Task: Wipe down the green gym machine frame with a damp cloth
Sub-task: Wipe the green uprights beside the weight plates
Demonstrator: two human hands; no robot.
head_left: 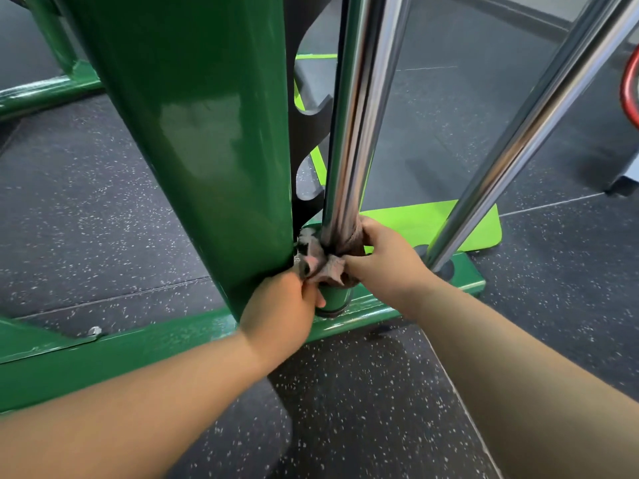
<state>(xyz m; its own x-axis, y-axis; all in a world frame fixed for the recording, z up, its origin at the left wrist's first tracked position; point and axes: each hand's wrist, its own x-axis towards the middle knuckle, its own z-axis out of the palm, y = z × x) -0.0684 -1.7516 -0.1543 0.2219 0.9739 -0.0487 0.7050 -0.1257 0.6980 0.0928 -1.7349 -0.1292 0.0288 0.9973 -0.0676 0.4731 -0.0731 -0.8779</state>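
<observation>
A wide green upright of the gym machine frame (pixel 207 133) rises from a green base beam (pixel 138 350) on the floor. Beside it stands a chrome guide rod (pixel 356 115) set in a green collar (pixel 333 297). A brownish-grey cloth (pixel 325 262) is wrapped around the foot of that rod. My left hand (pixel 280 312) grips the cloth's near end at the upright's base. My right hand (pixel 380 261) holds the other end, pulled around the rod from the right.
A second chrome rod (pixel 525 126) slants up at the right from the same base. A bright lime-green plate (pixel 425 223) lies behind it. Dark speckled rubber flooring (pixel 345 392) surrounds the frame. A red ring (pixel 629 91) shows at the right edge.
</observation>
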